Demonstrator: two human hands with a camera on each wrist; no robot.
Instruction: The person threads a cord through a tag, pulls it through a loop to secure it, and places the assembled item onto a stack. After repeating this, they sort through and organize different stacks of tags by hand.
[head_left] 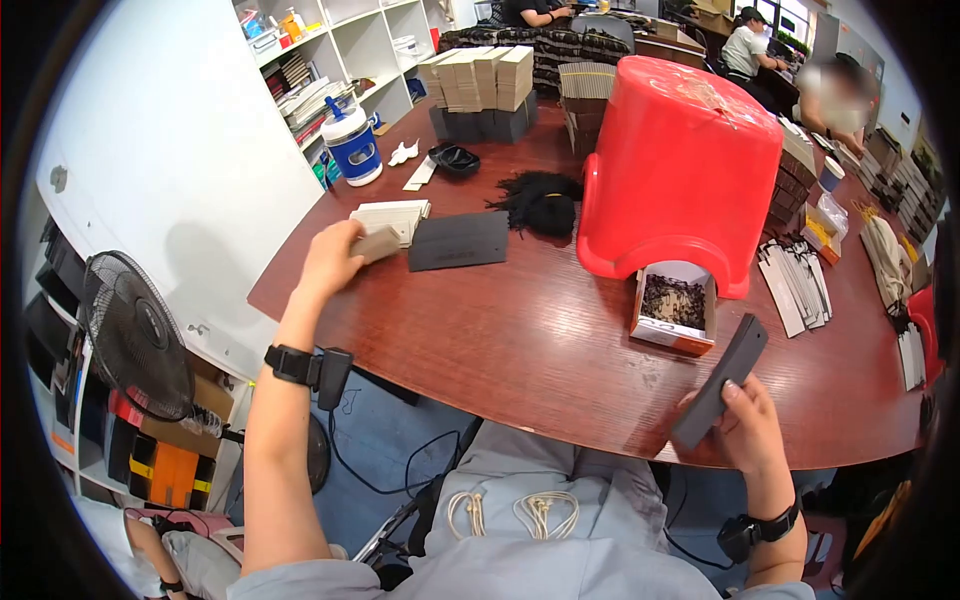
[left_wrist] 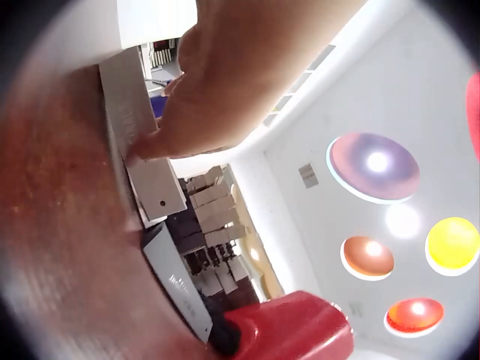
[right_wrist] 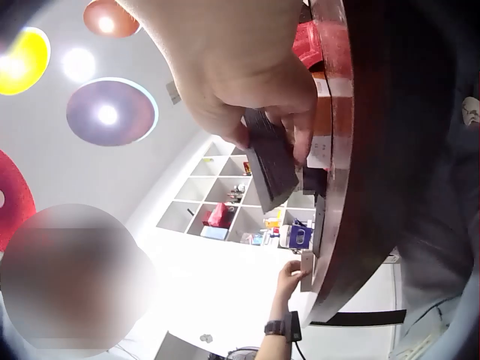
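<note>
left grip pinching beige card near table edge, right grip clamping dark strip

table | red tub | small box | card stacks | dark sheet
</note>
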